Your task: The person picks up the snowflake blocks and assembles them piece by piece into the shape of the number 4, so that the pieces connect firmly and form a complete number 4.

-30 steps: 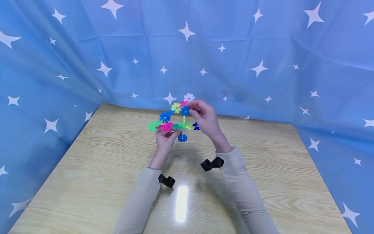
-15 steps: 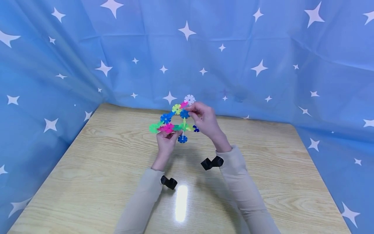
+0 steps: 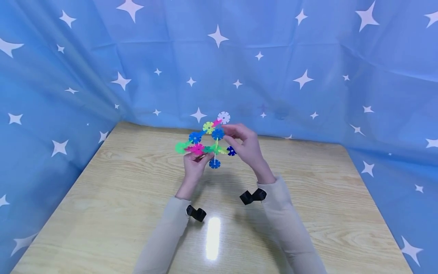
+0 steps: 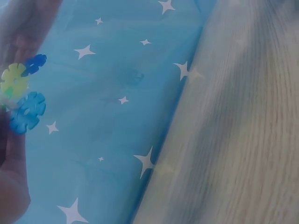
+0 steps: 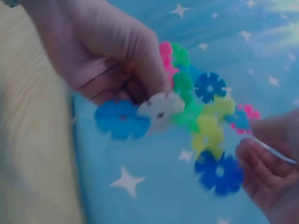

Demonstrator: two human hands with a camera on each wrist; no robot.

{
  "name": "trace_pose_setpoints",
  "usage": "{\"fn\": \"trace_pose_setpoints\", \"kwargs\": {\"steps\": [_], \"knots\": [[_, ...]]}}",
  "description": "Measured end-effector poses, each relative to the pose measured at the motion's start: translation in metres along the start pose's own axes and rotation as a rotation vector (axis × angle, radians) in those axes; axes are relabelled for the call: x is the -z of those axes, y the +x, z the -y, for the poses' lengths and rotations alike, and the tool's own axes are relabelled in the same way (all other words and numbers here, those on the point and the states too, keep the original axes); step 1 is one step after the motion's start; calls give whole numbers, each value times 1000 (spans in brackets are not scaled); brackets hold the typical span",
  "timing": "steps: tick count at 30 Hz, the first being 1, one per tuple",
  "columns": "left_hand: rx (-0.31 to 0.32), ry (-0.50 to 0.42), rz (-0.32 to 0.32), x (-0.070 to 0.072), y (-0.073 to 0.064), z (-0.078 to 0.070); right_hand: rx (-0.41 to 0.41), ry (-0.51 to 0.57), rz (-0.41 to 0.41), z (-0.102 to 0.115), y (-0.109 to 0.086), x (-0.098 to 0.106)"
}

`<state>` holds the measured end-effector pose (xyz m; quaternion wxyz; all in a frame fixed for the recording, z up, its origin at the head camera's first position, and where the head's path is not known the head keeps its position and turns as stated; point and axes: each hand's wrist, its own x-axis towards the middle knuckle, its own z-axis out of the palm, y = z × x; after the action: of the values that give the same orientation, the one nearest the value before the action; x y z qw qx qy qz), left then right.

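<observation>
A toy built of interlocking flower-shaped plastic discs (image 3: 198,148) is held above the table in the head view. My left hand (image 3: 194,167) pinches it from below, near the pink and teal discs; in the right wrist view its thumb lies by a white disc (image 5: 161,112). A blue disc (image 3: 215,164) hangs lowest. My right hand (image 3: 247,147) is beside an upper blue disc (image 3: 218,134), thumb and forefinger spread apart at its right edge. Above these, a white disc (image 3: 224,117) tops the slanting chain. A light blue disc (image 4: 28,112) shows in the left wrist view.
The wooden table (image 3: 119,198) reaches back to a blue curtain (image 3: 219,68) with white stars. Each wrist wears a black camera, one on the left (image 3: 196,213) and one on the right (image 3: 253,196). A bright light reflection lies on the tabletop.
My right thumb and forefinger have come off the upper blue disc, and that hand has shifted slightly right and down. The left hand keeps its grip on the toy, nearly still.
</observation>
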<state>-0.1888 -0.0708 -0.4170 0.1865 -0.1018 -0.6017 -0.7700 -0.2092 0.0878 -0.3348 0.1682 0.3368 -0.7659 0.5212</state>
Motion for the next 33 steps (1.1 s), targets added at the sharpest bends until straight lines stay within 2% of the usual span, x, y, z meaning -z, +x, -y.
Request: {"fn": "trace_pose_setpoints", "kwargs": {"steps": [3, 6, 8, 11, 14, 16, 19, 20, 22, 24, 26, 29, 31, 33], "knots": [[47, -24, 23, 2, 1, 14, -103, 2, 60, 5, -12, 6], [65, -20, 45, 1, 0, 19, -229, 27, 146, -6, -23, 7], [72, -27, 49, -1, -1, 21, -300, 50, 175, -18, -30, 6], [92, -35, 55, -3, -2, 22, -358, 108, 156, -35, -36, 3], [147, -4, 71, -4, -3, 23, -389, 147, 126, -45, -41, 2], [194, 47, 125, -1, -3, 24, -416, 167, 111, -50, -44, 3], [268, 179, 269, 8, 0, 23, -463, 191, 100, -57, -49, 7], [284, 220, 322, 15, 2, 26, -475, 195, 98, -58, -51, 9], [310, 287, 379, 27, 7, 31, -499, 203, 100, -61, -55, 12], [380, 290, 366, 39, 13, 38, -518, 200, 107, -64, -59, 15], [467, 210, 311, 48, 20, 47, -549, 205, 117, -69, -64, 17], [623, 76, 250, 53, 26, 52, -603, 221, 135, -77, -73, 18], [686, 55, 282, 53, 30, 53, -634, 241, 140, -84, -79, 18], [718, 110, 342, 51, 32, 53, -650, 256, 145, -90, -85, 17]]}}
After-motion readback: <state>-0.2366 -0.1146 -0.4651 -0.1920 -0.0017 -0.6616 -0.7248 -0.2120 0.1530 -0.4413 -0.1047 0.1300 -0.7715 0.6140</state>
